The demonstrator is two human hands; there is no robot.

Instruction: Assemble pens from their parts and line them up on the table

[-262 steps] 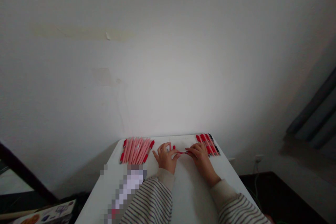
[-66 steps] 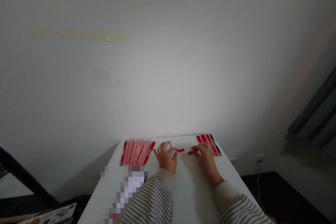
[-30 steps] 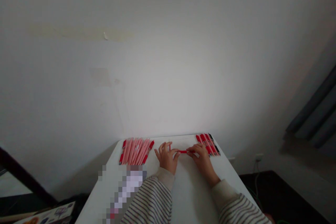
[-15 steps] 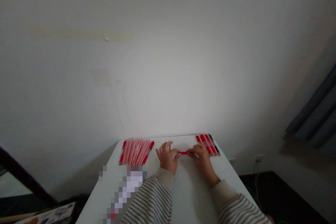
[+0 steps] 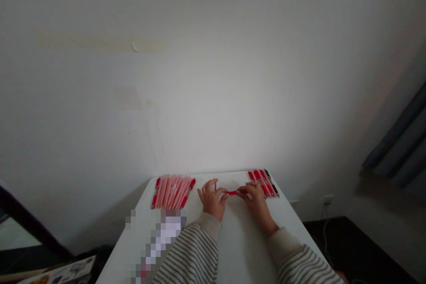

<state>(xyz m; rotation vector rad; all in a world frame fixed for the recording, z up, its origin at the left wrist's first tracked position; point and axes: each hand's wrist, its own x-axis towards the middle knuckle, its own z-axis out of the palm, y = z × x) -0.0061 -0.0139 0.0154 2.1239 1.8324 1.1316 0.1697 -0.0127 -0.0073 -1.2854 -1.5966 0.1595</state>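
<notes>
My left hand [image 5: 213, 202] pinches the left end of a short red pen part [image 5: 232, 193] between thumb and index finger, its other fingers loosely spread. At the opposite end, the fingertips of my right hand [image 5: 255, 199] are pinched together. The part lies level between both hands, just above or on the white table; its ends are partly hidden by fingers. A thin red piece [image 5: 215, 185] shows upright behind my left fingers. To the left lies a row of pink pen barrels [image 5: 171, 192] with red pens at its sides. Red-and-pink pens [image 5: 261, 182] lie near my right hand.
The small white table [image 5: 233, 239] stands against a pale wall [image 5: 213, 97]. A pixelated flat object [image 5: 163, 239] lies left of my left forearm. A black pen [image 5: 274, 190] borders the right-hand row. Beyond the table are a wall socket with cable [image 5: 328, 199] and a curtain [image 5: 399, 142].
Very little differs. My right fingertips have shifted slightly at the right end of the red pen part, and both hands stay in place.
</notes>
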